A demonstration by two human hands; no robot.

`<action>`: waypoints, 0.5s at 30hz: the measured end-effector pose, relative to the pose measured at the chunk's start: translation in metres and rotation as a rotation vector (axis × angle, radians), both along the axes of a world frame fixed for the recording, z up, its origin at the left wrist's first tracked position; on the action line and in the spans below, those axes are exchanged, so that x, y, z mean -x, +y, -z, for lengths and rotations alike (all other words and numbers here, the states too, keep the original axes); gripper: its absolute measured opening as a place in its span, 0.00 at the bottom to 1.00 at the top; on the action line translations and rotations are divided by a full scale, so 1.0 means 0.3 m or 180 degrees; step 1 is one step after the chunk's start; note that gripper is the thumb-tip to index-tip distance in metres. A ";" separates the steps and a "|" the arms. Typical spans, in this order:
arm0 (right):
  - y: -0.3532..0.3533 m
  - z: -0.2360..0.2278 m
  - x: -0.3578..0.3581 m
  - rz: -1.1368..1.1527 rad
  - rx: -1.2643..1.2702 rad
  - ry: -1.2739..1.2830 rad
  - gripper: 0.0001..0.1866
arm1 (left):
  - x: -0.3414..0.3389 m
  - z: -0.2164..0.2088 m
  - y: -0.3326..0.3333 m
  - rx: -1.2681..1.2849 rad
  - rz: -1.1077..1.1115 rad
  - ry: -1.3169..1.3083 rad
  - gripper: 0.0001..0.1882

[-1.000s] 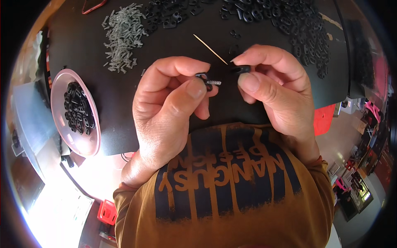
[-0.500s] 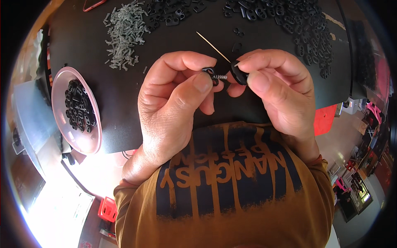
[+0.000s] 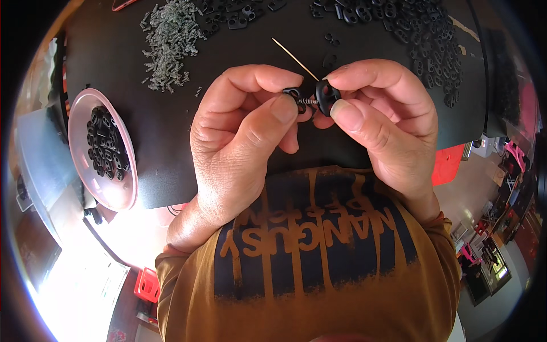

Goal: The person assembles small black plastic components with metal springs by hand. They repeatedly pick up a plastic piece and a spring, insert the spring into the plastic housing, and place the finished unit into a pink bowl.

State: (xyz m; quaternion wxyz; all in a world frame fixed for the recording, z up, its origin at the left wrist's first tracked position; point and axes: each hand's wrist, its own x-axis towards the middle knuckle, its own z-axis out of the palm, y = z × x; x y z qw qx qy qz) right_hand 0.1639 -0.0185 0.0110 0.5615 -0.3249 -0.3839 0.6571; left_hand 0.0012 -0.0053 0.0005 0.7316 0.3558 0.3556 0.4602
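Note:
My left hand is closed, pinching a small black plastic cord-lock piece between thumb and fingers. From that piece a short metal spring points right. Facing it, a black oval cord-lock shell is gripped by the thumb and fingers of my right hand. The spring's tip reaches the shell's side; whether it has gone inside I cannot tell. A thin pale stick slants up and left from the fingers of my right hand. Both hands are raised over the dark table.
A heap of small springs lies at the far left. Black plastic pieces are piled at the far right, with more at the far middle. At left stands a pink translucent bowl holding black cord-lock parts.
The two black pieces have come closer together, so the spring now spans the gap between them. The right-hand shell has turned, showing more of its holed face.

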 end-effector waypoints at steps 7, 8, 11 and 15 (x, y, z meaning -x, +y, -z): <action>-0.001 0.012 0.000 0.0161 -0.0686 -0.1079 0.12 | -0.005 -0.006 -0.006 -0.0244 -0.0161 0.0354 0.09; 0.005 0.007 -0.010 0.0133 -0.0984 -0.1455 0.12 | -0.005 -0.007 -0.008 -0.0330 -0.0198 0.0424 0.09; 0.009 0.018 -0.017 0.0211 -0.1460 -0.1946 0.13 | -0.007 -0.014 -0.007 -0.0378 -0.0216 0.0611 0.10; 0.016 0.029 -0.014 0.0290 -0.1741 -0.2122 0.13 | -0.005 -0.008 -0.016 -0.0537 -0.0190 0.0618 0.10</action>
